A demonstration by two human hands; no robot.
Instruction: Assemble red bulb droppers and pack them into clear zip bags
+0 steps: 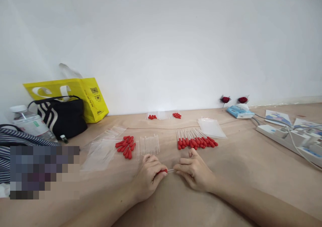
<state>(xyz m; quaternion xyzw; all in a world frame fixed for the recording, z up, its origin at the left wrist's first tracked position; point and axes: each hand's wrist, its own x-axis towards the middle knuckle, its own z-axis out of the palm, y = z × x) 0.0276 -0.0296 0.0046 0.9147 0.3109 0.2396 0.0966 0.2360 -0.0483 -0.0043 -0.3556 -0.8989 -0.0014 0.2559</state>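
My left hand (pixel 150 176) pinches a red rubber dropper bulb (pixel 164 171), most of it hidden by the fingers. From the bulb a thin clear tube (pixel 171 170) runs across to my right hand (pixel 195 171), whose fingertips are closed on its other end. Beyond my left hand lie a pile of loose red bulbs (pixel 125 146) and a row of clear tubes (pixel 150 144). Past my right hand are rows of droppers (pixel 197 141), tubes with red bulbs on them, bulb ends toward me.
Clear plastic bags (pixel 100 153) lie at left, another bag (pixel 212 127) at right. Farther left stand a yellow bag (pixel 94 99), a black bag (pixel 67 116) and a bottle (pixel 32 123). A power strip (pixel 286 139) with cables and a tissue pack (pixel 240 111) are at right.
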